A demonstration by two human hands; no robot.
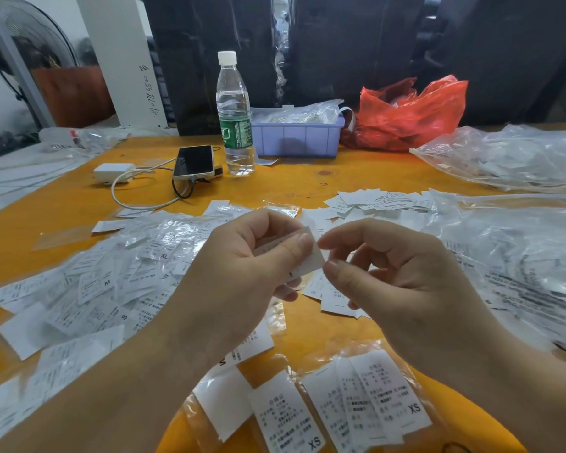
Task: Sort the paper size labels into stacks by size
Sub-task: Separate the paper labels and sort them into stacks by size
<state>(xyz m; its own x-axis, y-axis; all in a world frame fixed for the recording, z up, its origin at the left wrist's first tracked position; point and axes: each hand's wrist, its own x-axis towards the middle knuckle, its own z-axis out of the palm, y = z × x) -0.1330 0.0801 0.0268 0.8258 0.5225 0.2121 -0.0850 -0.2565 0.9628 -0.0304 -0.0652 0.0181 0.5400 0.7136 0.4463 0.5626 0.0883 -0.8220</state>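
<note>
partly hidden label (303, 256) between fingers (294, 246)

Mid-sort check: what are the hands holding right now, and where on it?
The left hand pinches a small stack of labels at its left part, thumb on top. The right hand holds nothing; its thumb and forefinger are closing on the stack's right edge.
</note>
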